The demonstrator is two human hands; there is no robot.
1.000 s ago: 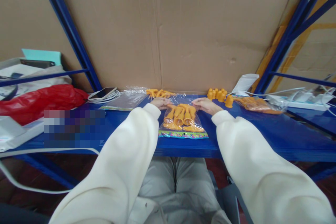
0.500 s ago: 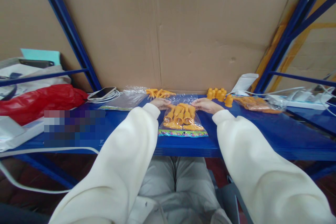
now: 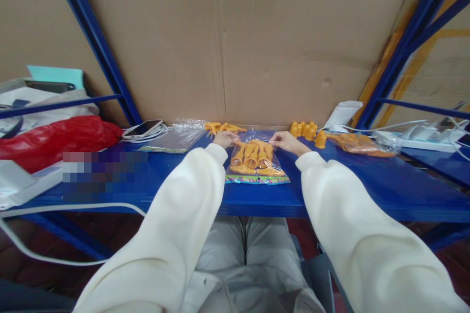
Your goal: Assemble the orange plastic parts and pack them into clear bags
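bag (image 3: 256, 164) lies flat near shelf (image 3: 367, 190) front edge | left hand (image 3: 224, 139) pinches its far left corner, right hand (image 3: 287, 142) its far right corner, both grips narrow | risk: an uneven lift could tip the bag and slide the orange pieces out of its mouth

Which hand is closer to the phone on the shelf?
Left. The left hand is at the far left corner of the bag, to the right of the phone. The right hand is at the bag's far right corner, farther from the phone.
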